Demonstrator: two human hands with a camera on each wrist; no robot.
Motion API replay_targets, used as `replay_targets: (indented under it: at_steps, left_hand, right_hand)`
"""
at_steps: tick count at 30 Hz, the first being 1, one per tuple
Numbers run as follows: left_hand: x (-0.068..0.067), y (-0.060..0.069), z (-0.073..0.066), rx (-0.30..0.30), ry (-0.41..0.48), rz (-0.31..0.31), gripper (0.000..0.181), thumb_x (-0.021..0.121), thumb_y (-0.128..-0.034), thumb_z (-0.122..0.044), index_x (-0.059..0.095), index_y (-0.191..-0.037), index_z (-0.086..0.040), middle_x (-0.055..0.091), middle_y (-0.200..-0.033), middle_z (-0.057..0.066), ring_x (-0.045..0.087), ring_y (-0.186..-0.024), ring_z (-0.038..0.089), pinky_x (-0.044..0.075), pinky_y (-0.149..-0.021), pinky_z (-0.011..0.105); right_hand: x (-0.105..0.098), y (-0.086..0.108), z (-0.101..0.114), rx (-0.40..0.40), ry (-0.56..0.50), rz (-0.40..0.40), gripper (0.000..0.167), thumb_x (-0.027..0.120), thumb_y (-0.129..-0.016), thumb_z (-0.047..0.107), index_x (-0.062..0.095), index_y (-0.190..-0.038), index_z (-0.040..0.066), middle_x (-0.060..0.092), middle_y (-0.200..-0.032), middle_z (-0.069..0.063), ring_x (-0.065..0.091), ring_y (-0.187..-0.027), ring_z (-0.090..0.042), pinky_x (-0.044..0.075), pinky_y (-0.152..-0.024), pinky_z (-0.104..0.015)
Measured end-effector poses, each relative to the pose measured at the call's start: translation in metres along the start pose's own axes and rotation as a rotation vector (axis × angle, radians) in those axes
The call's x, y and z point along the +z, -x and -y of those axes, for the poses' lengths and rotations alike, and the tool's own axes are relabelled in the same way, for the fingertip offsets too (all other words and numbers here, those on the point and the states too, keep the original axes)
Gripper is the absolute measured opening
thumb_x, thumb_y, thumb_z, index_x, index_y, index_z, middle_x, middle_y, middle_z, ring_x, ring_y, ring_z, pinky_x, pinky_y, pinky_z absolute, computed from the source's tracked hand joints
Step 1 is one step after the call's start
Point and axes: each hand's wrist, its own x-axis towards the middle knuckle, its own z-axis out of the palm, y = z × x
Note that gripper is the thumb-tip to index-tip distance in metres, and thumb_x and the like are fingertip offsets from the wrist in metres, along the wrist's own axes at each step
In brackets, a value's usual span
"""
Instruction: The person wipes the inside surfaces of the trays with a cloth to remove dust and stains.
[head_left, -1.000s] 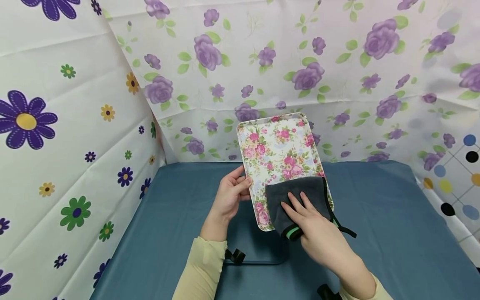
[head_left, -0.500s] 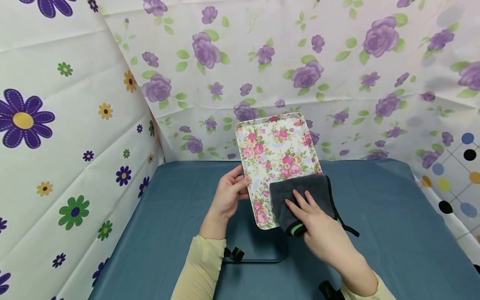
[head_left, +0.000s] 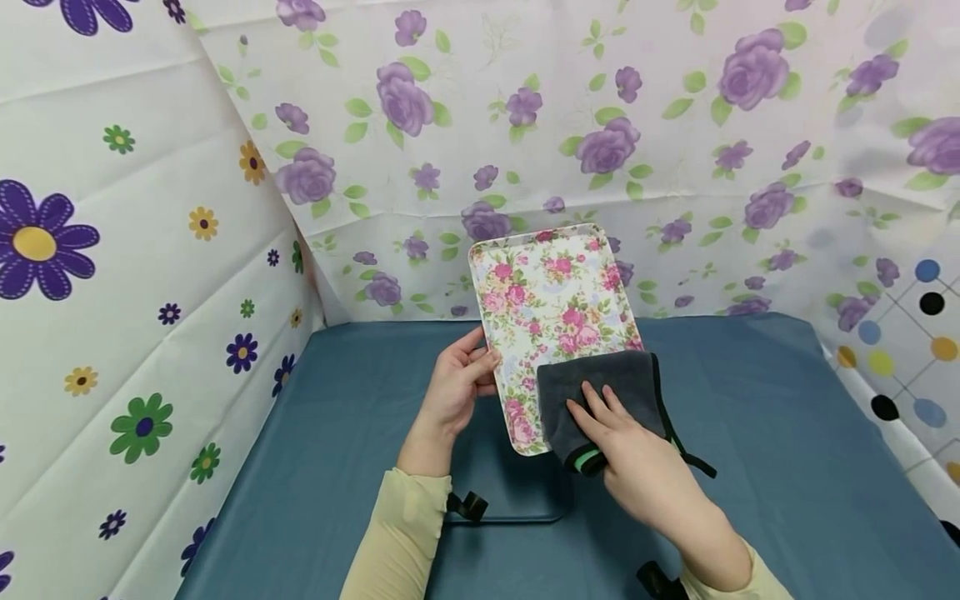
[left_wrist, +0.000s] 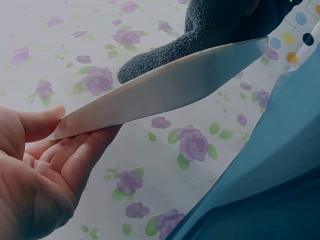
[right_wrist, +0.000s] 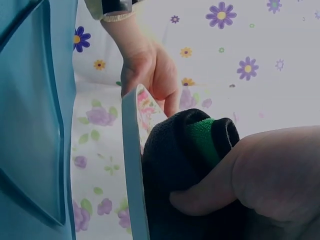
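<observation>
My left hand [head_left: 457, 387] pinches the left long edge of a white tray [head_left: 555, 287] printed with pink roses. The thumb lies on the printed face, and the fingers support the plain underside, as the left wrist view shows. The tray is raised and tilted above the table. Over its lower right part lies a folded dark grey cloth [head_left: 592, 383], edged in black with a bit of green. My right hand [head_left: 648, 471] holds this cloth against the tray, fingers spread over it; in the right wrist view the thumb [right_wrist: 202, 195] presses on a fold.
A blue-green covering [head_left: 360, 433] spreads over the table below, with a dark rounded frame-like outline [head_left: 525, 522] beneath the tray. Flowered sheets [head_left: 420, 167] hang behind and to the left. Black wrist mounts [head_left: 468, 507] show at both sleeves.
The cloth shifts right and slightly up across the tray, then a little back left and down with my right hand. My left hand keeps its grip on the tray, which barely moves.
</observation>
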Motion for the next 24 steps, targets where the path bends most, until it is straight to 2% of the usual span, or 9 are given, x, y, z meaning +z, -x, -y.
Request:
replay_targets:
  at_steps: [9, 17, 24]
  left_hand:
    - [0.003, -0.001, 0.001, 0.002, -0.001, -0.021, 0.055, 0.057, -0.1078, 0.005, 0.043, -0.161, 0.003, 0.081, -0.104, 0.004, 0.079, -0.077, 0.015, 0.064, -0.067, 0.031]
    - [0.005, -0.002, 0.001, -0.009, 0.010, -0.023, 0.054, 0.058, -0.1084, 0.003, 0.044, -0.161, 0.001, 0.080, -0.108, 0.006, 0.079, -0.078, 0.016, 0.064, -0.068, 0.032]
    - [0.003, -0.001, 0.001, -0.011, 0.010, -0.032, 0.054, 0.058, -0.1084, 0.002, 0.044, -0.161, 0.001, 0.080, -0.108, 0.008, 0.079, -0.078, 0.016, 0.064, -0.068, 0.033]
  right_hand:
    - [0.006, 0.001, 0.010, -0.088, -0.022, 0.017, 0.079, 0.052, -0.090, -0.023, 0.052, -0.160, 0.014, 0.032, -0.173, -0.010, 0.029, -0.158, -0.039, 0.023, -0.044, -0.025]
    - [0.011, 0.001, 0.018, -0.152, -0.075, 0.042, 0.083, 0.053, -0.090, -0.023, 0.051, -0.162, 0.019, 0.033, -0.173, -0.004, 0.027, -0.159, -0.036, 0.026, -0.046, -0.025]
    - [0.009, 0.002, 0.017, -0.150, -0.097, 0.042, 0.086, 0.057, -0.088, -0.025, 0.054, -0.160, 0.022, 0.035, -0.172, -0.004, 0.028, -0.159, -0.036, 0.025, -0.045, -0.025]
